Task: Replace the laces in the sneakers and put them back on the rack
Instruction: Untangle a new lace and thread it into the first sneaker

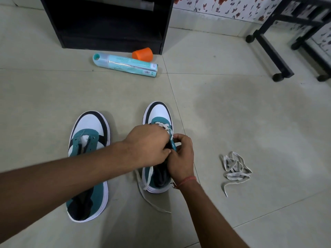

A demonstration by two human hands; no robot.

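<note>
Pale floor tiles (232, 108) carry everything, with a flowered wall at the back. On them, near the middle, stands the right sneaker (158, 120), teal with a white toe, its lowest eyelets already crossed by a white lace (165, 128). Both hands meet over its tongue. The left hand (148, 145) reaches across from the left, fingers curled down onto the lacing, and seems to pinch the lace (the fingertips are hidden under the knuckles). The right hand (180, 156) has its fingers curled too, thumb and forefinger nipping the lace at the teal eyelet edge; a red thread circles its wrist. The lace's loose ends trail off the shoe's near side onto the floor.

Just left of it sits the other sneaker (89, 133), toe pointing the same way, its eyelets bare. To the right, well apart, lies a tangled loose lace (234, 167).

Farther back, a teal spray can (125, 64) lies on its side, with an orange cap (143, 53) just behind it, near the foot of a black shelf unit (107, 24). A black metal frame (272, 49) stands at the right.
</note>
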